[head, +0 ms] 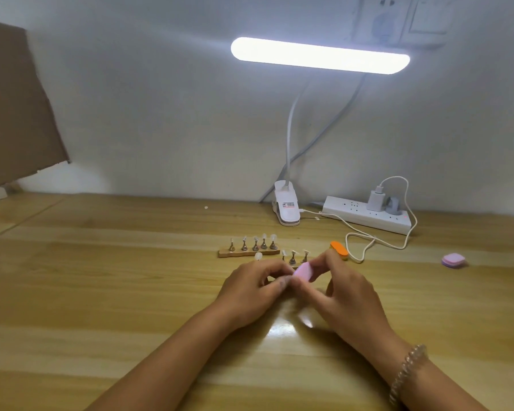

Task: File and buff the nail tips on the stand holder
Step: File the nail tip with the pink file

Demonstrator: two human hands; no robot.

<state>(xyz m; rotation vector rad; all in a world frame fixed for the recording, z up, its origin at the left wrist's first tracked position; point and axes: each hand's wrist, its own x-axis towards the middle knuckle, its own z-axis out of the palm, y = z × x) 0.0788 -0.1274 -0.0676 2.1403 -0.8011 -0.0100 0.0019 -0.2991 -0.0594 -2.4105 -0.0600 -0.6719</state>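
Note:
A wooden stand holder (249, 252) carries several clear nail tips on metal pegs. A second holder (293, 258) with more tips sits just behind my hands, partly hidden. My right hand (346, 295) pinches a pink buffer block (392, 273) between thumb and fingers. My left hand (251, 287) has its fingers curled and pinched at the block's left edge; what they hold is hidden. One loose clear nail tip (258, 256) lies in front of the first holder.
An orange buffer block (339, 250) lies beyond my right hand. A pink-and-purple block (454, 260) sits far right. A clip lamp base (287, 207), a white power strip (368, 215) and a looping white cable (368, 241) occupy the back of the wooden table. Cardboard leans at the left.

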